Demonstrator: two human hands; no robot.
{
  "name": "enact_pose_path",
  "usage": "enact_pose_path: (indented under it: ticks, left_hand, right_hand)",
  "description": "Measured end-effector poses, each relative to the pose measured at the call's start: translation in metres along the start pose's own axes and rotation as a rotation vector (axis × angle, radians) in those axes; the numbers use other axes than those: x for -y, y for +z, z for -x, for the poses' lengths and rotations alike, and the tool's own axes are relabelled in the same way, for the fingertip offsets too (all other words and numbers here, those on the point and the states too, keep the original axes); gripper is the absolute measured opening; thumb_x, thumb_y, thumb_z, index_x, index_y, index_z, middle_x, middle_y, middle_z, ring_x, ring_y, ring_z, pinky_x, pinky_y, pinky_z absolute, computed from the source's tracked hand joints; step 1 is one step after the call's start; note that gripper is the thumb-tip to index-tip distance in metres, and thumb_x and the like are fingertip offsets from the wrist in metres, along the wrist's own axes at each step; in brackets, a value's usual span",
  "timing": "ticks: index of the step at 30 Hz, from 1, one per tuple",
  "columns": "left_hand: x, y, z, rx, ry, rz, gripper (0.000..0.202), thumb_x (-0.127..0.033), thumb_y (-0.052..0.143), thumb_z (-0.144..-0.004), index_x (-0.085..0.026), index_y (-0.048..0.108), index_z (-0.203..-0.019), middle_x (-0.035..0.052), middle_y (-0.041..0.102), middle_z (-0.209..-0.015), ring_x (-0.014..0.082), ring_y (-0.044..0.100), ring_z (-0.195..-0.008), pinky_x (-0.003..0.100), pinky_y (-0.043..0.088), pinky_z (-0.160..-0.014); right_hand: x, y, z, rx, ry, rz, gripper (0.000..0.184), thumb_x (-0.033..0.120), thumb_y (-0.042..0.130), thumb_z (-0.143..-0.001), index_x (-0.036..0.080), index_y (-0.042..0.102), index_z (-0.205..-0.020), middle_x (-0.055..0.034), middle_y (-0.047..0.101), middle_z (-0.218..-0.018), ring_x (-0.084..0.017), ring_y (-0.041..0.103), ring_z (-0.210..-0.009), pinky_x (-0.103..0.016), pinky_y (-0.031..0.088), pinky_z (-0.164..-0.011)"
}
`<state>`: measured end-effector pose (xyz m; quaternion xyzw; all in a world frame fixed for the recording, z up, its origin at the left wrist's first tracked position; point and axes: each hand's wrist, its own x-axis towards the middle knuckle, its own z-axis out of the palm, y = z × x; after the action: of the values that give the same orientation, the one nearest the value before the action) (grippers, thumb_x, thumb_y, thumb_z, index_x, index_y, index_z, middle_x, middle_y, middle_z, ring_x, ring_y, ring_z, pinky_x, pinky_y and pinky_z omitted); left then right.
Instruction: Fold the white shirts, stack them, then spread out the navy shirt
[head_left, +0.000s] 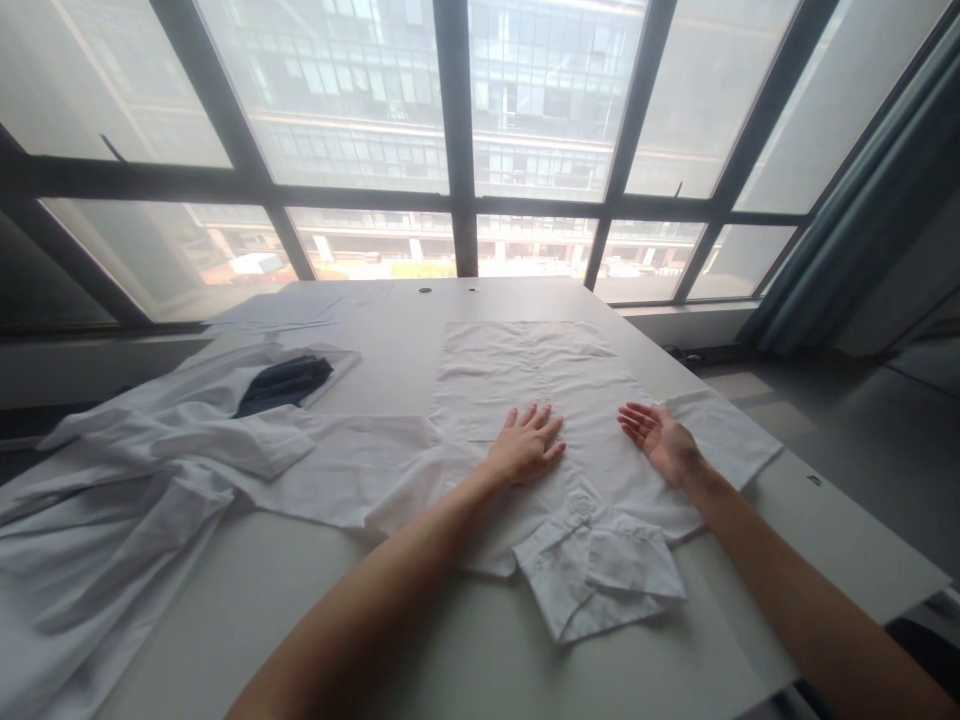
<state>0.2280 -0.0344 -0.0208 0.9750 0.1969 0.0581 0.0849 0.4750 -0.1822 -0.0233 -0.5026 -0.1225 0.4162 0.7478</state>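
A white shirt [540, 395] lies spread flat on the white table [420, 640], its collar [600, 575] towards me and its sleeves out to both sides. My left hand [526, 447] rests palm down on the middle of the shirt, fingers stretched out and together. My right hand [660, 435] lies on the shirt a little to the right, edge down with the palm turned inward and the fingers straight. Neither hand holds anything.
A heap of white garments [127, 490] with a dark blue piece [285, 383] on it covers the table's left side. Large windows [465, 140] stand behind the table. A grey-blue curtain [862, 220] hangs at the right, and the table's right edge drops to the floor [847, 420].
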Motion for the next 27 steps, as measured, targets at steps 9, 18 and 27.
enact_pose_path:
  ticks: [9,18,27]
  left_hand:
    - [-0.0010,-0.0001,-0.0002,-0.002,-0.010,0.010,0.060,-0.058,0.031,-0.104,-0.030,0.036,-0.157,0.0060,0.026,-0.168,0.0295,0.018,-0.156,0.058,0.015,-0.124]
    - [-0.0011,0.0000,-0.0002,-0.010,-0.007,0.006,0.061,-0.057,0.031,-0.104,-0.029,0.037,-0.157,0.0069,0.027,-0.168,0.0302,0.019,-0.155,0.058,0.015,-0.124]
    - [-0.0010,0.0005,-0.0006,-0.005,-0.009,0.010,0.060,-0.058,0.031,-0.104,-0.030,0.037,-0.157,0.0057,0.025,-0.169,0.0298,0.019,-0.156,0.057,0.015,-0.124]
  right_hand:
    - [-0.0009,-0.0035,-0.0022,0.010,0.000,0.006,0.030,0.021,0.040,-0.101,0.019,0.069,-0.110,-0.0121,0.077,-0.102,-0.019,0.074,-0.093,-0.032,0.064,-0.084]
    - [0.0004,-0.0014,-0.0001,-0.003,0.003,-0.009,0.034,0.024,0.037,-0.104,0.017,0.070,-0.108,-0.0141,0.076,-0.102,-0.019,0.075,-0.091,-0.030,0.064,-0.081]
    - [0.0009,-0.0004,0.0013,-0.005,0.004,-0.007,0.038,0.029,0.033,-0.106,0.018,0.069,-0.110,-0.0139,0.077,-0.102,-0.020,0.074,-0.091,-0.033,0.063,-0.084]
